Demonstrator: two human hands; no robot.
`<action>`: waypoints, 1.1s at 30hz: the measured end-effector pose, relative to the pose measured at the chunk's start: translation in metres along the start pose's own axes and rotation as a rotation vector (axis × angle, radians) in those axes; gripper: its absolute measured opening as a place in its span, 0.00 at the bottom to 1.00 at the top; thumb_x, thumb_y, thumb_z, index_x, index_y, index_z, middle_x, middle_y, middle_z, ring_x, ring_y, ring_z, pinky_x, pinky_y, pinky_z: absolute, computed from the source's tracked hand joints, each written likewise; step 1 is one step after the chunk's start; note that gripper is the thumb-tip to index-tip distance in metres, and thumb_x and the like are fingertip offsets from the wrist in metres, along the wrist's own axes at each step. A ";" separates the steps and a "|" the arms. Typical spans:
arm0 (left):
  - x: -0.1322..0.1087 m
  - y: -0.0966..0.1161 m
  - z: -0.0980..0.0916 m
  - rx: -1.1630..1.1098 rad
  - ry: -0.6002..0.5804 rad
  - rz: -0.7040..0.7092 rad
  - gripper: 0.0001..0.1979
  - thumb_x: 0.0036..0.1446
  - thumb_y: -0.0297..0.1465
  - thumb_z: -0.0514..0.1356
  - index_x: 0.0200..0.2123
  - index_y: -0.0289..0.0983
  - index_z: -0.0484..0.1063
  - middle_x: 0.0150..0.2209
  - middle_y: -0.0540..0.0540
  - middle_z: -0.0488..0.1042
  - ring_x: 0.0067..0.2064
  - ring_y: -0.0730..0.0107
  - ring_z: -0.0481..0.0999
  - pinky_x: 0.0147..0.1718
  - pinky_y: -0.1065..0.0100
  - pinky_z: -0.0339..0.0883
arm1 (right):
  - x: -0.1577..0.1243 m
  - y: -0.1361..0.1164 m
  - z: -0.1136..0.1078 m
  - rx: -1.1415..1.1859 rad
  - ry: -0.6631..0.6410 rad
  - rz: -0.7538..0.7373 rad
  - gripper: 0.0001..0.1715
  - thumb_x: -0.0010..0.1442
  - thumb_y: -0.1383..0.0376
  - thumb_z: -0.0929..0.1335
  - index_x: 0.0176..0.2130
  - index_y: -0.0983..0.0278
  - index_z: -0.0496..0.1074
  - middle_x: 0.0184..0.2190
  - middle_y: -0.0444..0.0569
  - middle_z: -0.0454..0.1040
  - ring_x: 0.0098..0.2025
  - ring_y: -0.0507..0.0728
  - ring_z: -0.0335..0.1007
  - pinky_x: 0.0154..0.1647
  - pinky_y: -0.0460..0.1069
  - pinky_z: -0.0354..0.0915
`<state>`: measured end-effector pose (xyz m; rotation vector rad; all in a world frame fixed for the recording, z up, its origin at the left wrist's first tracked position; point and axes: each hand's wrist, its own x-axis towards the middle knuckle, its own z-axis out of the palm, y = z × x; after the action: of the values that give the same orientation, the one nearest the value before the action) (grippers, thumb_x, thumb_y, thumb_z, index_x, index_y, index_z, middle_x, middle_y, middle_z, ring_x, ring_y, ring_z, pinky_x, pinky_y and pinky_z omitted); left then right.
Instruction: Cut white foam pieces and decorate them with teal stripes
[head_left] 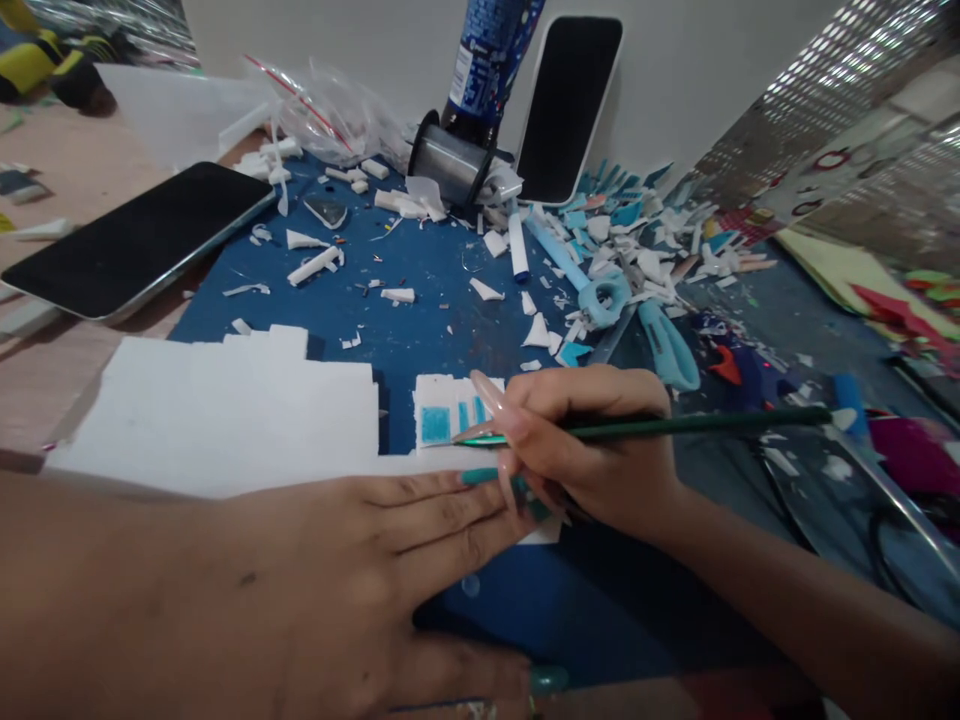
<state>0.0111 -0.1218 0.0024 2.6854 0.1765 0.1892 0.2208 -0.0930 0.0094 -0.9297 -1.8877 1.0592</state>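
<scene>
My right hand [592, 430] grips a thin green paintbrush [697, 424] in a pencil hold. Its pointed tip touches the white cut-out board [247, 410], just below a blue square [435, 424]. Narrow blue bars sit beside that square, partly covered by my right fingers. Palm down, my left hand [390, 540] lies across the lower part of the board with its fingers stretched out and the thumb apart. Its fingertips reach under my right hand, where they are partly hidden. The board has a stepped upper edge and rests on a blue work surface [465, 330].
White and blue scraps [630, 240] are heaped at the back right, near a light-blue cutter [667, 345]. One phone [142, 235] lies at the left; another phone [571, 110] leans upright behind. A wire spool [450, 160] and a blue-labelled bottle [487, 60] stand at the back.
</scene>
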 end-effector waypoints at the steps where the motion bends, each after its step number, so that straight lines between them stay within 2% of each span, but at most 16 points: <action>1: -0.001 0.000 0.001 0.004 0.011 0.000 0.28 0.60 0.42 0.57 0.63 0.46 0.58 0.68 0.37 0.47 0.67 0.54 0.50 0.64 0.58 0.50 | 0.001 0.000 0.001 -0.010 -0.002 -0.004 0.22 0.60 0.65 0.68 0.16 0.63 0.63 0.14 0.41 0.66 0.15 0.46 0.59 0.15 0.44 0.56; 7: -0.001 0.000 0.001 0.016 0.024 -0.011 0.26 0.61 0.41 0.55 0.62 0.47 0.59 0.67 0.39 0.51 0.67 0.55 0.51 0.64 0.58 0.50 | 0.001 0.002 0.000 -0.028 -0.014 -0.052 0.21 0.60 0.69 0.67 0.17 0.63 0.63 0.13 0.40 0.65 0.15 0.46 0.58 0.18 0.45 0.58; 14: 0.002 0.000 -0.001 -0.001 0.020 -0.025 0.26 0.59 0.40 0.58 0.61 0.48 0.62 0.66 0.43 0.53 0.66 0.53 0.55 0.63 0.56 0.54 | 0.002 0.001 0.000 -0.053 -0.009 -0.041 0.22 0.60 0.67 0.67 0.16 0.63 0.62 0.14 0.42 0.68 0.16 0.47 0.59 0.17 0.45 0.58; 17: 0.001 0.000 0.000 0.017 0.029 -0.014 0.24 0.61 0.39 0.55 0.61 0.48 0.62 0.66 0.42 0.54 0.65 0.54 0.57 0.63 0.57 0.54 | 0.002 0.001 0.000 -0.052 -0.011 -0.044 0.22 0.60 0.67 0.67 0.17 0.63 0.61 0.15 0.43 0.68 0.16 0.47 0.59 0.17 0.45 0.58; 21: -0.001 0.000 0.002 0.040 0.055 -0.010 0.25 0.62 0.42 0.53 0.62 0.47 0.59 0.67 0.40 0.52 0.67 0.55 0.53 0.64 0.58 0.51 | 0.001 0.002 0.000 -0.041 -0.011 -0.043 0.22 0.60 0.68 0.67 0.17 0.63 0.61 0.15 0.42 0.67 0.16 0.47 0.59 0.18 0.45 0.58; 26: 0.001 -0.001 -0.002 0.058 0.004 0.017 0.24 0.64 0.41 0.50 0.62 0.46 0.60 0.66 0.38 0.54 0.66 0.54 0.55 0.63 0.58 0.52 | 0.001 0.002 0.002 -0.019 -0.017 -0.033 0.22 0.60 0.69 0.67 0.17 0.63 0.62 0.14 0.40 0.65 0.15 0.46 0.57 0.18 0.45 0.59; 33: 0.001 0.000 0.002 0.035 0.026 -0.010 0.25 0.62 0.42 0.53 0.62 0.47 0.59 0.67 0.39 0.52 0.66 0.53 0.54 0.63 0.58 0.53 | 0.000 0.003 0.001 -0.044 -0.029 -0.047 0.21 0.57 0.72 0.67 0.16 0.63 0.60 0.14 0.40 0.65 0.18 0.47 0.60 0.19 0.45 0.58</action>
<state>0.0124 -0.1222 0.0009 2.7168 0.2034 0.2203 0.2206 -0.0915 0.0063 -0.8947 -1.9546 1.0115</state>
